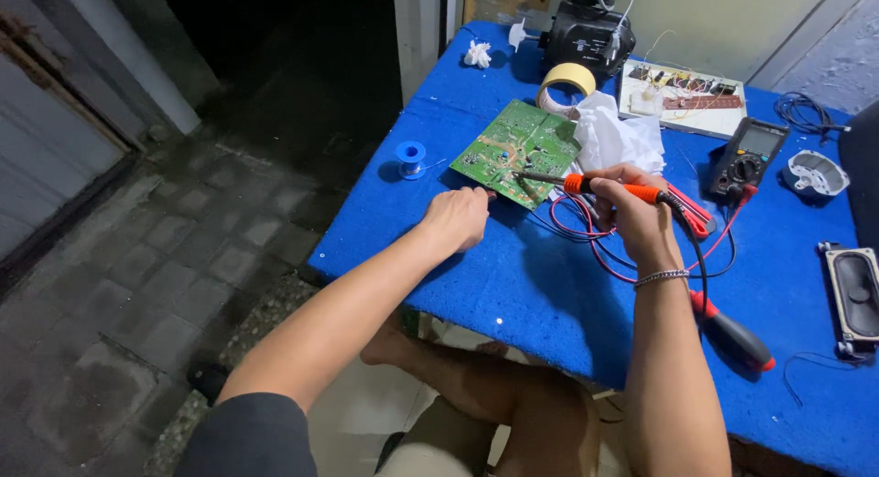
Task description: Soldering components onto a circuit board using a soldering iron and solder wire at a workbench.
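A green circuit board (517, 146) lies on the blue table (513, 285). My right hand (632, 211) grips an orange-handled soldering iron (604, 186), its metal tip pointing left at the board's near edge. My left hand (455, 218) rests on the table just below the board's near corner, fingers curled, fingertips close to the board; I cannot tell whether it pinches a thin wire. A small blue spool of solder (411, 157) stands left of the board.
A white cloth (615, 136), a roll of tape (566, 81), a white component board (682, 94), a multimeter (746, 157) with red and black leads, a red-and-black screwdriver (732, 332), a black speaker (853, 298) and a black device (588, 30) share the table. A tiled floor lies left.
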